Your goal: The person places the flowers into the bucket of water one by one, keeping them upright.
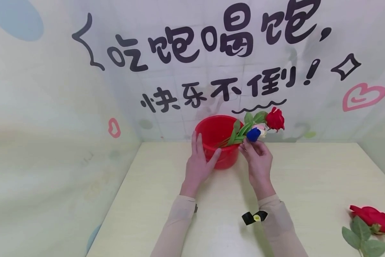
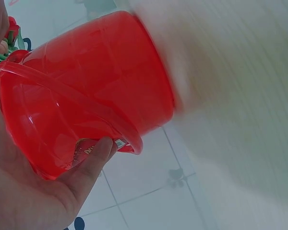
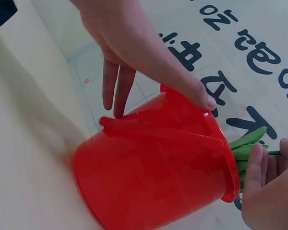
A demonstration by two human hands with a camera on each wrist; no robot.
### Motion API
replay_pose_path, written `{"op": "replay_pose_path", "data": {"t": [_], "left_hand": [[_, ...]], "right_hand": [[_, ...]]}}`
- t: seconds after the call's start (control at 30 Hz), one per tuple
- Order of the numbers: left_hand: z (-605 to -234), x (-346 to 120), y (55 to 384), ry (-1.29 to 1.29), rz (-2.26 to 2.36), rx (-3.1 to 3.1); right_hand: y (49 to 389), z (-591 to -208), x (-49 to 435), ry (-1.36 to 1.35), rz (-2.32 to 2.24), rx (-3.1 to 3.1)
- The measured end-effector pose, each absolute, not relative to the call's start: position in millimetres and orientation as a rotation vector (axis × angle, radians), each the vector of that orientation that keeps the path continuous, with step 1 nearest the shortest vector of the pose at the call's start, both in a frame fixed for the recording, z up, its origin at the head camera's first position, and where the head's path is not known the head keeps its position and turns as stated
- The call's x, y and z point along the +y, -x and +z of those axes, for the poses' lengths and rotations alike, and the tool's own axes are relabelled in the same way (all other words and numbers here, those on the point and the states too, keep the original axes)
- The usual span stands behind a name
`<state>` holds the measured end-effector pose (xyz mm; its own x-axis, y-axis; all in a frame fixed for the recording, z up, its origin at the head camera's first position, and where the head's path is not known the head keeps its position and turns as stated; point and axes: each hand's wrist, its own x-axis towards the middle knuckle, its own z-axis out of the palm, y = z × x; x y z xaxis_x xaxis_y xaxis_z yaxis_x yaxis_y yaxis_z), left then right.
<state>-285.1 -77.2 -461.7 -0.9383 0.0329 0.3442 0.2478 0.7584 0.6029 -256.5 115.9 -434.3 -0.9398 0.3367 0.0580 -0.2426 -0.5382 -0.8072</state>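
A red plastic bucket [image 1: 222, 157] stands on the table near the back wall. My left hand [image 1: 198, 167] grips it from the left, fingers along its side and thumb at the front near the rim. In the left wrist view the thumb lies over a label [image 2: 84, 151] below the bucket's handle [image 2: 72, 93]. My right hand [image 1: 259, 157] pinches a green stem [image 3: 274, 153] under a blue flower [image 1: 253, 135] at the bucket's right rim. A red rose [image 1: 275, 119] and pale blooms lean out beside it, their green leaves [image 1: 235, 134] over the rim and stems inside.
Another red rose [image 1: 372, 217] with green leaves lies at the table's front right. Behind the bucket rises a white wall sheet [image 1: 179, 117] with large black writing. A black strap [image 1: 254, 217] with a yellow tag shows by my right sleeve.
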Motion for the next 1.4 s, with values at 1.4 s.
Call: {"op": "replay_pose_path", "data": {"t": [1.4], "left_hand": [[-463.2, -75.4, 285.1, 0.209, -0.972, -2.640]], "right_hand": [[236.4, -429.9, 141.1, 0.039, 2.328, -1.770]]}}
